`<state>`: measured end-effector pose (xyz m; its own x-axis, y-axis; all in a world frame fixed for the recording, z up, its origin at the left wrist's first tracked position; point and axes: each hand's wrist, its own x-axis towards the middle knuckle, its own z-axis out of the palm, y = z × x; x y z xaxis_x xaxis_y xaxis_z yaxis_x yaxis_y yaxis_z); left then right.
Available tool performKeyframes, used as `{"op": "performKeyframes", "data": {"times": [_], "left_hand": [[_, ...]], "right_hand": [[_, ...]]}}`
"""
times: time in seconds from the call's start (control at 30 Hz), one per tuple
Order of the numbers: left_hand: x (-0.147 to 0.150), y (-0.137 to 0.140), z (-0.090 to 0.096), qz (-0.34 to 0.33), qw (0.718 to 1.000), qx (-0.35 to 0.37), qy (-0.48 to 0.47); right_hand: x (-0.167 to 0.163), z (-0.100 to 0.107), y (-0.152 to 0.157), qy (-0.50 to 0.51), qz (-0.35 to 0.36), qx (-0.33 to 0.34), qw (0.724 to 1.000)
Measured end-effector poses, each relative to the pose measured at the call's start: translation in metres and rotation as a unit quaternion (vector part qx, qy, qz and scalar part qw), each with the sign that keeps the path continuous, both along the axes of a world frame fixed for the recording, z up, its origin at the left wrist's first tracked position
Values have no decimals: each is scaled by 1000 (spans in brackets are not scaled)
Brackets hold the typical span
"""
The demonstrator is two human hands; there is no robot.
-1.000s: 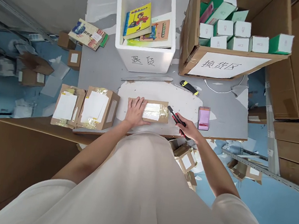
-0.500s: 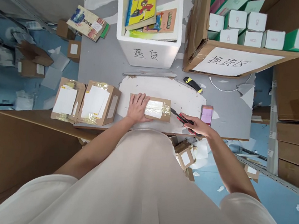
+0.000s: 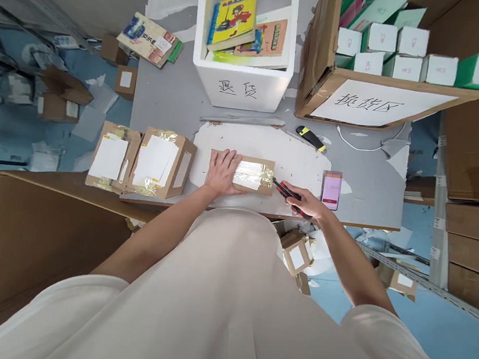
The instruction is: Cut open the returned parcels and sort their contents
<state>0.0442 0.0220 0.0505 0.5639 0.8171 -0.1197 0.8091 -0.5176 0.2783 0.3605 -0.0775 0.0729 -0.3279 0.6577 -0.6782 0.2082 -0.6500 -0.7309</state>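
Note:
A small taped cardboard box [image 3: 268, 171] with a white label lies on the white patch of the table. My left hand [image 3: 222, 173] grips its left end, fingers across the top and thumb along the near side. In my right hand [image 3: 306, 201] is a black and red utility knife [image 3: 282, 189], its tip at the box's right end. Whether the blade has gone into the cardboard cannot be made out. Close to the right hand lies a phone [image 3: 331, 190] with a pink screen. A second, black and yellow utility knife [image 3: 310, 138] lies beyond the box.
Two taped cartons [image 3: 162, 165] stand on the left. At the back are a white foam bin [image 3: 239, 87] holding books and a large carton [image 3: 382, 103] with several green-and-white boxes. Books [image 3: 145, 39] lie back left. A white cable [image 3: 358, 146] crosses the table on the right.
My right hand has moved slightly left, bringing the knife closer against the box's right end. The left hand keeps its hold on the box. The view has shifted a little.

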Motion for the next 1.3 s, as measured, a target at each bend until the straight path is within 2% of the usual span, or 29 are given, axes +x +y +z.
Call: {"op": "performKeyframes", "data": {"times": [0.37, 0.8, 0.93, 1.03, 1.13, 1.2, 1.3], "left_hand": [[-1, 2, 0, -2, 1000, -3, -15], [0, 1, -2, -3, 1000, 2, -9], [0, 1, -1, -6, 1000, 5, -4], [2, 0, 1, 10, 1000, 1, -8], [12, -1, 4, 72, 997, 2, -11], [20, -1, 6, 135, 991, 11, -6], [28, 1, 9, 194, 981, 17, 3]], "right_hand": [[-6, -10, -14, 16, -35, 15, 999], [-21, -11, -14, 14, -34, 35, 999], [-18, -13, -31, 36, -62, 22, 997], [-15, -17, -52, 30, -119, 33, 992], [-27, -22, -58, 6, -243, 73, 967], [-46, -25, -49, -4, -319, 90, 943], [-85, -26, -18, 8, -367, 106, 924]]}}
